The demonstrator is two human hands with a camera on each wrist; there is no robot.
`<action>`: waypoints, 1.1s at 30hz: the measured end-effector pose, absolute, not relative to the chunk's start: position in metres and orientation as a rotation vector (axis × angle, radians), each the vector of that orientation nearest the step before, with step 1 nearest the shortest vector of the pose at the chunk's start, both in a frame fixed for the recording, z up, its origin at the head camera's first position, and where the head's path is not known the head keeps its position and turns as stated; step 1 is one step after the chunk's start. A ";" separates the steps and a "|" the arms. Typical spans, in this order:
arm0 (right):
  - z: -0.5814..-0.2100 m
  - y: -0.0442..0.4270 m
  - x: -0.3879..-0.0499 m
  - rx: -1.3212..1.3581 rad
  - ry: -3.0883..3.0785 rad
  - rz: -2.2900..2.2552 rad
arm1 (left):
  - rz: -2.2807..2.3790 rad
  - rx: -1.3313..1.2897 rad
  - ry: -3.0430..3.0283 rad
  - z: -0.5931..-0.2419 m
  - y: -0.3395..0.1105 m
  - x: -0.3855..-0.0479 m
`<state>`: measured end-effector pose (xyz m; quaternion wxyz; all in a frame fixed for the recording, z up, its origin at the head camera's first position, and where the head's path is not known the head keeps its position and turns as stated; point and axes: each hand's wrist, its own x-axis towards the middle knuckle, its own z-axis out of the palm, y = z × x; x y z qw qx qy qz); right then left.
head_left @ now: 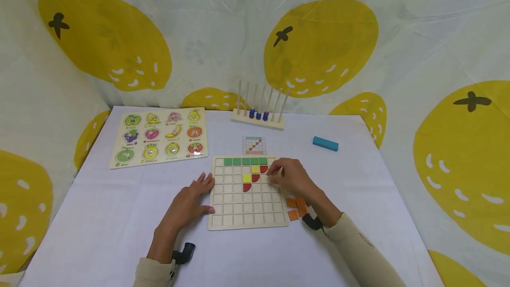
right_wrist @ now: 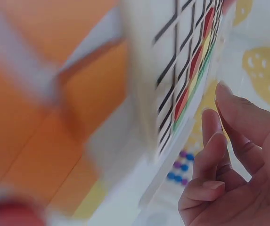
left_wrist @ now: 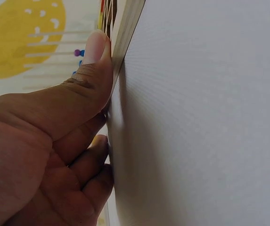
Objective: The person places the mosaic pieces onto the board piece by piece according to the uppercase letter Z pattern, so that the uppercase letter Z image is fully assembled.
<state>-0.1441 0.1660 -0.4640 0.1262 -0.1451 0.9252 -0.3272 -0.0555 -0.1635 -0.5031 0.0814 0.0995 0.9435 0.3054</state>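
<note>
A wooden grid board lies in the middle of the table in the head view. A row of green squares runs along its top, with two yellow squares and three red quarter-round pieces stepping diagonally below. My left hand rests at the board's left edge, and in the left wrist view its thumb touches that edge. Over the board's upper right side hovers my right hand, thumb and fingers loosely bent. No piece shows between its fingertips in the right wrist view.
Orange pieces lie right of the board, partly beneath the right forearm. Behind the board is a small pattern card. Further back are a fruit puzzle, a peg stand with blue beads, and a blue block.
</note>
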 end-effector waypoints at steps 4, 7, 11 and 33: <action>-0.465 0.193 -0.144 -0.328 2.695 -0.930 | 0.904 0.300 2.818 -0.503 -0.163 -0.056; -0.467 0.212 -0.143 -0.260 2.688 -0.902 | 0.895 0.305 2.823 -0.503 -0.163 -0.057; -0.470 0.231 -0.143 -0.194 2.693 -0.833 | 0.892 0.309 2.831 -0.503 -0.162 -0.057; -0.481 0.245 -0.146 -0.189 2.699 -0.690 | 0.909 0.285 2.816 -0.503 -0.163 -0.056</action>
